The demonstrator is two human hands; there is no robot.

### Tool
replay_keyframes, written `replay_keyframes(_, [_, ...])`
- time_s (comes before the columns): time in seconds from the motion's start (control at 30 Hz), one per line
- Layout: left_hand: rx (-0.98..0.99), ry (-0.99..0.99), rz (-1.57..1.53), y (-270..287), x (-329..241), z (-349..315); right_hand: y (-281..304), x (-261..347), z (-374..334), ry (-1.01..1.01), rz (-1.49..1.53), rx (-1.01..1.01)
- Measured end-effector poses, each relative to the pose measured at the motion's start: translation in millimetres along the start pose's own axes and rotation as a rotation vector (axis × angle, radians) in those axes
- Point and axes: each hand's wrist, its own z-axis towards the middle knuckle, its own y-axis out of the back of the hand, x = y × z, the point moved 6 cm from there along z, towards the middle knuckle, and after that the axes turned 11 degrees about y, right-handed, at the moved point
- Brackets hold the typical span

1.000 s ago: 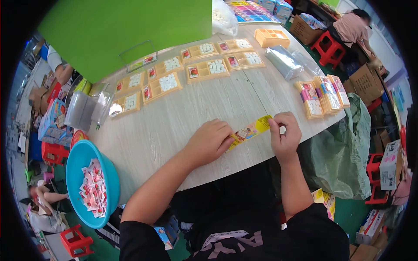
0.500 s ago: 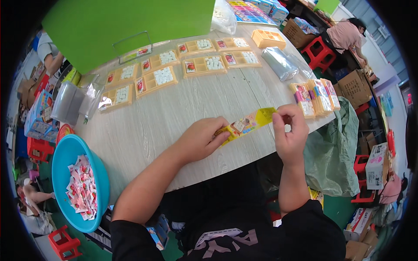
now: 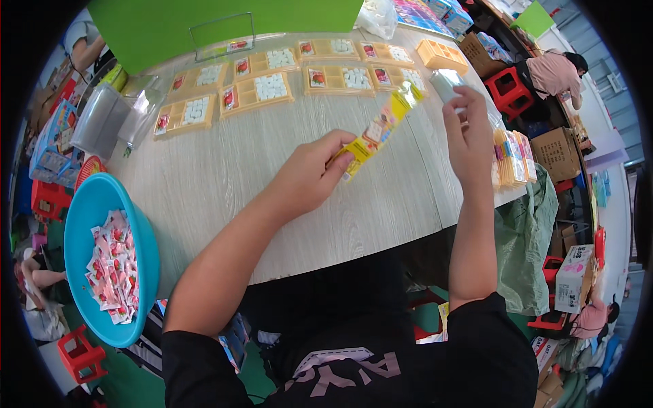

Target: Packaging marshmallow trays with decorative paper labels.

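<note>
My left hand [image 3: 314, 168] pinches one end of a yellow printed card strip [image 3: 378, 130] between thumb and fingers. The strip slants up to the right, its far end free. My right hand [image 3: 469, 132] is raised apart from the strip, fingers loosely bent and apart, with nothing visible in it. Just beyond its fingertips lies a stack of clear plastic sleeves [image 3: 445, 81]. Several pale yellow compartment trays [image 3: 333, 90] stand in two rows, holding white pieces and red strawberry-print sachets. To the right, partly behind my right forearm, are packed trays with printed bands [image 3: 515, 160].
A turquoise basin [image 3: 151, 272] of pink sachets stands at the table's left. Clear plastic sheets [image 3: 102, 126] lie at the left edge, a green board [image 3: 224, 20] at the back. A stack of empty trays [image 3: 441, 57] sits far right. A co-worker [image 3: 554, 78] works beyond.
My right hand has let go of the strip's far end and moved up and away toward the plastic sleeves. The strip has swung steeper in my left hand. The view has shifted slightly.
</note>
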Motion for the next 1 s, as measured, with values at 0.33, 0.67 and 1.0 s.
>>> replay_keyframes(0.33, [-0.024,0.016,0.008,-3.1,3.9,2.8,-94.7,-102.8,38.5,0.289,-0.455,0.399])
replay_keyframes(0.67, [-0.083,-0.044,0.058,1.9,4.0,2.3,-71.3,-84.6,-0.3,0.161,-0.545,0.558])
replay_keyframes(1.0, [-0.105,0.004,0.031,0.2,0.2,-6.9,-40.1,10.7,-73.7,0.298,-0.357,0.568])
